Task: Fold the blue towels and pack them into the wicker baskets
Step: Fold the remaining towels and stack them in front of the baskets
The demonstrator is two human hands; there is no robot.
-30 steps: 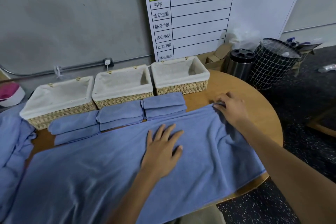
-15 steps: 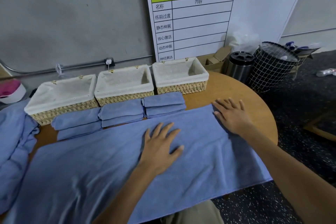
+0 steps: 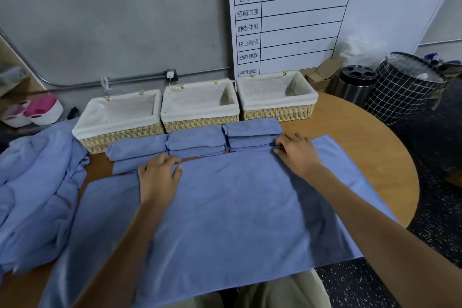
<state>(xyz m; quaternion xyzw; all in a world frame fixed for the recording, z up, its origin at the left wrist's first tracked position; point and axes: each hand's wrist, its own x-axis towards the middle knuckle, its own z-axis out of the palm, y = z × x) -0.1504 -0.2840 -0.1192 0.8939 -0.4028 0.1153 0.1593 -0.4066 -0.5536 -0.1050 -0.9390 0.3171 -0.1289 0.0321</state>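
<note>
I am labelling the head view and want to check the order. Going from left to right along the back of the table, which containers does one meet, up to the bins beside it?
Left wicker basket → middle wicker basket → right wicker basket → steel bin → black grid basket.

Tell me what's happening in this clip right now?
A person is folding a large blue towel spread on the round wooden table. The left hand and right hand both grip its far edge. Three stacks of folded towels lie before three wicker baskets, with no towels in them. More unfolded towels are heaped at left.
</note>
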